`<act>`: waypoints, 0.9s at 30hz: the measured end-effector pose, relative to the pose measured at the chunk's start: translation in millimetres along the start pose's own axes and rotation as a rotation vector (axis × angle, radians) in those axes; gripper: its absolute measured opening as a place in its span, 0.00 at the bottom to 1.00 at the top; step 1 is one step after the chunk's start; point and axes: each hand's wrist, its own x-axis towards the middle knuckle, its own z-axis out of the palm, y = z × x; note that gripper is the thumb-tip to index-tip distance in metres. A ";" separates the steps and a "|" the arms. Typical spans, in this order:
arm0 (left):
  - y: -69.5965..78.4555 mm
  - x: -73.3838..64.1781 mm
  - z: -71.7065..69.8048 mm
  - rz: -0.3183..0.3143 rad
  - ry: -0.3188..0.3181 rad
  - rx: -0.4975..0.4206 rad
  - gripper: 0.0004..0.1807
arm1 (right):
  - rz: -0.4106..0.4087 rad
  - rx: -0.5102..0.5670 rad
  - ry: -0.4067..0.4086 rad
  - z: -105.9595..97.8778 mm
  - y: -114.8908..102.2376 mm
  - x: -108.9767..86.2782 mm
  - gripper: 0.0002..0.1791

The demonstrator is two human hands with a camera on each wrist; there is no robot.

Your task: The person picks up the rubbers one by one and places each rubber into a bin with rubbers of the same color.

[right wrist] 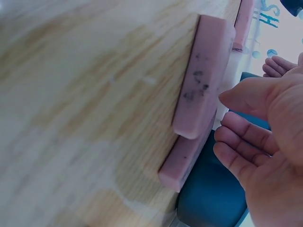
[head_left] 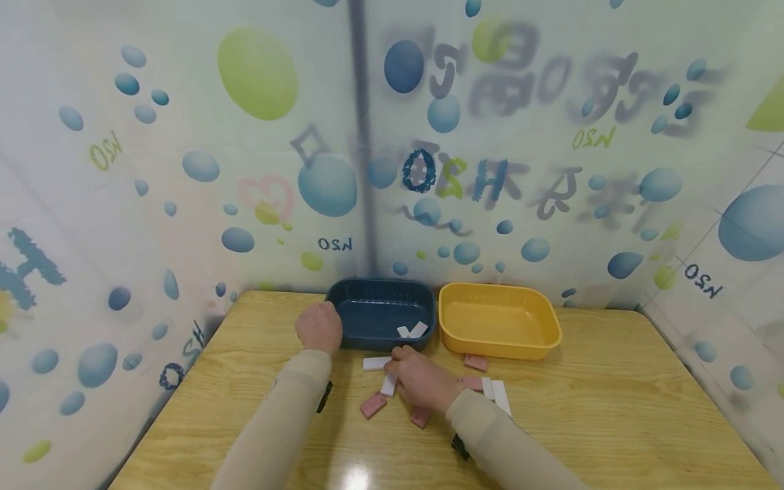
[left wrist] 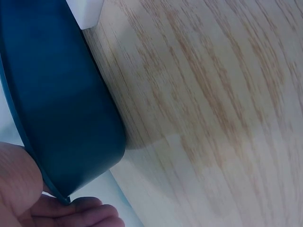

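My left hand (head_left: pixel 320 328) grips the left rim of a dark blue plastic tray (head_left: pixel 367 333), thumb and fingers on either side of its corner in the left wrist view. Two small white blocks (head_left: pixel 418 331) lie inside the tray. My right hand (head_left: pixel 424 378) is low over the table in front of it, its fingertips at a white block (head_left: pixel 388 384) and close to another white block (head_left: pixel 376 363). In the right wrist view a gap shows between thumb and fingers. A smudged pink block (right wrist: pixel 201 80) lies beside that hand; its index finger is hard to make out.
A yellow tray (head_left: pixel 499 348) stands right of the blue one, against the patterned curtain. Pink blocks (head_left: pixel 373 405) and white blocks (head_left: pixel 501 397) are scattered on the wooden table (head_left: pixel 612 395) in front of the trays. Another pink block (head_left: pixel 476 362) lies by the yellow tray.
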 end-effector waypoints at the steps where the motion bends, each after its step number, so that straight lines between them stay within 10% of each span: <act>1: 0.0 0.1 0.1 0.002 0.002 0.000 0.21 | 0.003 0.000 -0.004 -0.1 0.1 0.1 0.10; 27: -0.2 -0.5 -1.7 0.014 0.014 0.015 0.23 | 0.081 0.072 -0.012 -3.4 8.7 -6.5 0.08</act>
